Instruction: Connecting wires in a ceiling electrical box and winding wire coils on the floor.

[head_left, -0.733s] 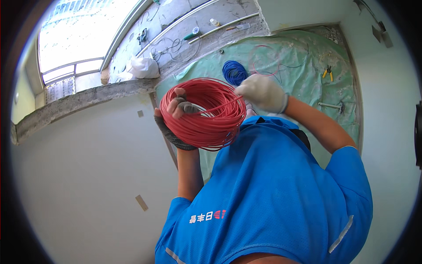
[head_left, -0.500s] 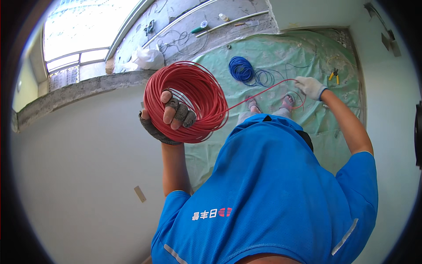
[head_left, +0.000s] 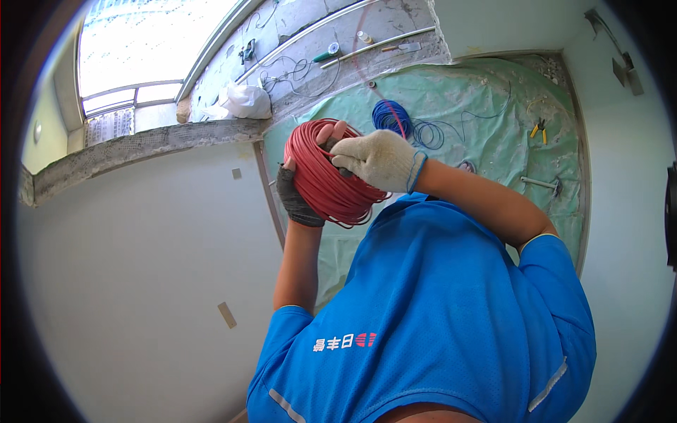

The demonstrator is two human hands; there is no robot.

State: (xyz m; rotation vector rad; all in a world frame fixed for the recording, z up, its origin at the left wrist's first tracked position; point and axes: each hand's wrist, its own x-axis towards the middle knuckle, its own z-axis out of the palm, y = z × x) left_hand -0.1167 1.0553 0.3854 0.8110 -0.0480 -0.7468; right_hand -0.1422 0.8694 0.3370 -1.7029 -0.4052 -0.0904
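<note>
A thick coil of red wire [head_left: 328, 180] is held up in front of my chest. My left hand [head_left: 300, 194], in a dark glove with bare fingertips, is closed round the coil, its fingers passing through the middle and the thumb outside. My right hand [head_left: 377, 158], in a white knitted glove with a blue cuff edge, is against the coil's right side, fingers pressed together on the red wire by the left fingertips. The right hand hides part of the coil's opening. A loose length of red wire [head_left: 400, 121] arcs above the hands, blurred.
On the green floor sheet [head_left: 451, 88] lie a blue wire coil [head_left: 390, 118], yellow-handled pliers [head_left: 540, 132] and a hammer [head_left: 541, 183]. A white bag [head_left: 247, 101], a green-handled tool [head_left: 326, 53] and pale pipes [head_left: 381, 46] rest on the bare concrete.
My right hand has come in from the far right to the coil. The coil has moved right and turned more side-on. The loose red wire now swings up beyond the hands.
</note>
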